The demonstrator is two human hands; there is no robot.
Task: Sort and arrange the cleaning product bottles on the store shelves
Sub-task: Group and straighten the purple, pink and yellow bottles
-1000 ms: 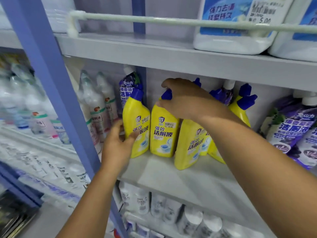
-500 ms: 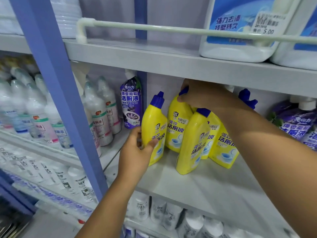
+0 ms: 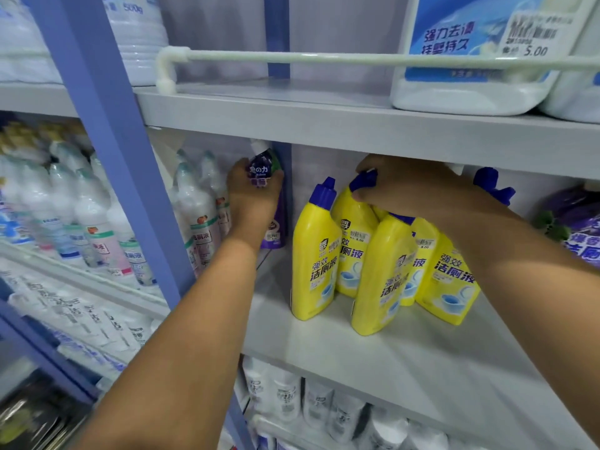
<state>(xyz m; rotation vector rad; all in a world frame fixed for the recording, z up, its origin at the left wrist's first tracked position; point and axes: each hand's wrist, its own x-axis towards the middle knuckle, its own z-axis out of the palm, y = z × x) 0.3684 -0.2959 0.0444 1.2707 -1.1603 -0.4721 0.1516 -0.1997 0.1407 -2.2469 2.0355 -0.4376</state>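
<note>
Left hand [image 3: 251, 196] grips the upright purple bottle [image 3: 274, 222] at ten o'clock from the yellow bottles [image 3: 376, 254]; right hand [image 3: 409, 190] pinches a yellow bottle's blue cap [image 3: 363, 180]

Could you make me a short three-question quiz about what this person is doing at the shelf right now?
1. True or false: the left hand grips the purple bottle.
2. What colour are the caps on the yellow bottles?
3. The right hand rests on: A) the yellow bottles' tops, B) the white jug above, C) the white bottles to the left.

Key: 1 true; 2 blue; 3 A.
</note>
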